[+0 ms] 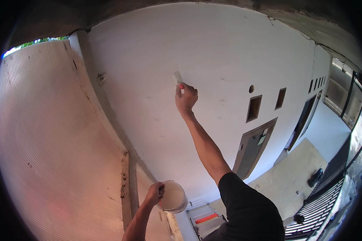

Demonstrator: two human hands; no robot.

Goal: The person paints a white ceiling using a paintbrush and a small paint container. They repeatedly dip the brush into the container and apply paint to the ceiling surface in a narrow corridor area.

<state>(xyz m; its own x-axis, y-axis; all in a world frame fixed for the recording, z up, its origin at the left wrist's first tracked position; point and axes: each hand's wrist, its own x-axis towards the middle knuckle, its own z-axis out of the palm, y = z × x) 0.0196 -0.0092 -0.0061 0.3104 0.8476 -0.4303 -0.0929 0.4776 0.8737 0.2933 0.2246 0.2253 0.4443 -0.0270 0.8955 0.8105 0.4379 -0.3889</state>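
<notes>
My right hand (186, 99) reaches up along the white wall (149, 60), its fingers closed round the red handle of a paintbrush (177, 76). The pale bristles point upward and appear to lie against the wall; whether they touch it I cannot tell for sure. Lower down, my left hand (155, 193) grips a white bucket (182, 203) at its rim. Whitish paint (173, 196) shows inside the bucket. The bucket tilts a little and hangs well below the brush, near the wall's left edge.
A ribbed translucent panel (52, 140) and a concrete post (96, 84) border the wall on the left. A ladder (205, 219) with a red-orange part stands below. To the right are a door (251, 150), small openings (254, 108), and black metal railings (323, 205) above the floor (287, 180).
</notes>
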